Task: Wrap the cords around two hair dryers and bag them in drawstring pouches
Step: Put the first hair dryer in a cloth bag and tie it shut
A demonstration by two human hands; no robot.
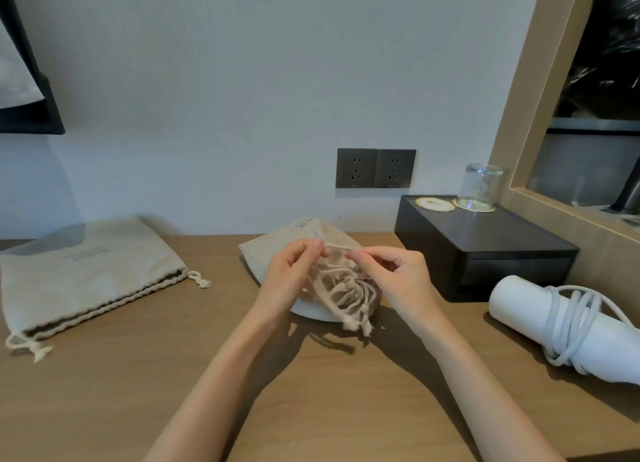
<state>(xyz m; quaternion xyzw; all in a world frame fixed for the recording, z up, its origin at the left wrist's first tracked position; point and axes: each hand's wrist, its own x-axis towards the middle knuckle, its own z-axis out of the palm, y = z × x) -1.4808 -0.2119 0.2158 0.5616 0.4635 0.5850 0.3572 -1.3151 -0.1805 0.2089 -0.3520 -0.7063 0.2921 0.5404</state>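
At the middle of the wooden table [207, 375] a beige drawstring pouch [277, 250] bulges, its mouth gathered tight; its contents are hidden, though a white curved edge shows under its near side. The left hand [294, 271] and right hand [391, 274] each pinch the drawstring [334, 247] between thumb and fingertips, a short length stretched between them. A second pouch [86, 281] lies flat to the left, mouth slightly open. Small print on both pouches is too blurred to read. To the right lies a white hair dryer [519, 306], its grey cord [571, 323] wound around it, beside a black box [485, 250] carrying an upturned glass [481, 186].
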